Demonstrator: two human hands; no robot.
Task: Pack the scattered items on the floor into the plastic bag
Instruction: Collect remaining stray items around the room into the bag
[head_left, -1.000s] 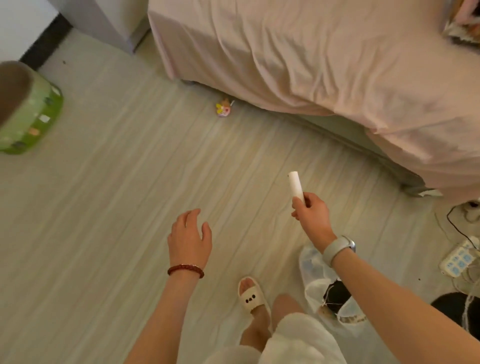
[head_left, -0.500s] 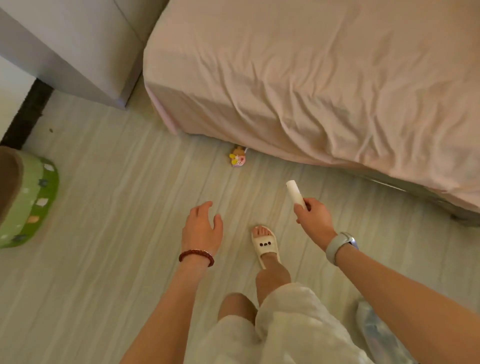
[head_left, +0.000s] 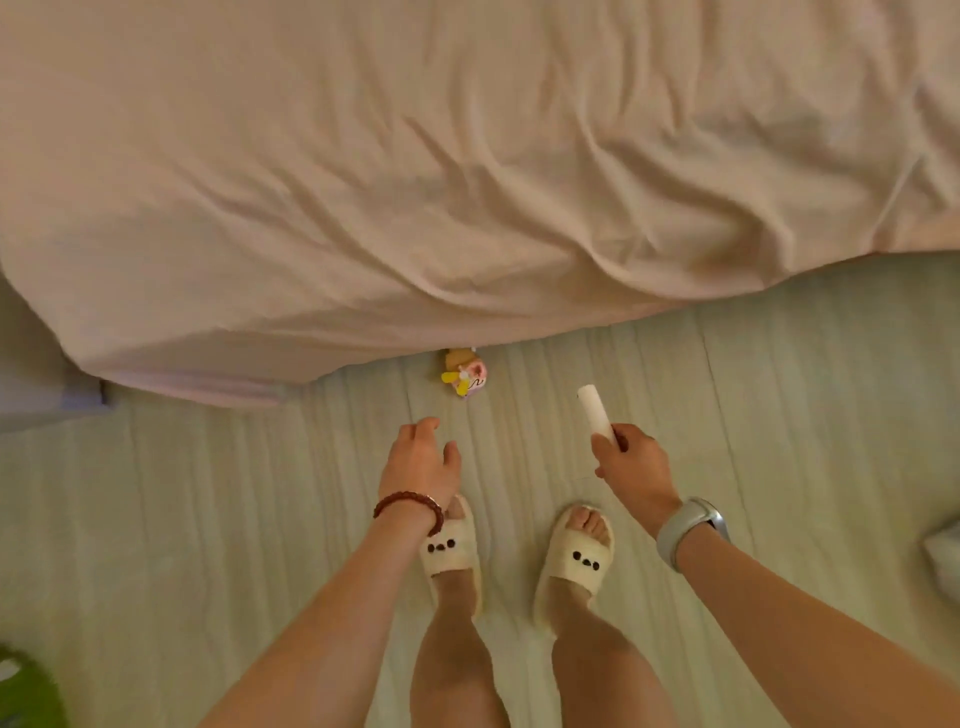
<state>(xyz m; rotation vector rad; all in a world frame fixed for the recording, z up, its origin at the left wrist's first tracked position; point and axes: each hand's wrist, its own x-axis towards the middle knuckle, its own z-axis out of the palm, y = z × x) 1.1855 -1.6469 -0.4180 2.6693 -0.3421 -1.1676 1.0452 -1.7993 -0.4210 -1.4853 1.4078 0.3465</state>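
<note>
Above the floor, one right hand (head_left: 635, 464) grips one white tube (head_left: 596, 412), tilted; one left hand (head_left: 422, 461) hovers empty, fingers loosely spread; one small toy (head_left: 464, 373) lies on the pale plank floor (head_left: 208, 519) at the bed (head_left: 467, 156) edge; two slippers (head_left: 451, 551); since the earlier frame, the bed fills more of the view and the toy sits nearer the hands.

I see bare arms, a red bead bracelet (head_left: 410, 506) on the left wrist, a grey watch (head_left: 688, 527) on the right, cream slippers (head_left: 574, 558).
</note>
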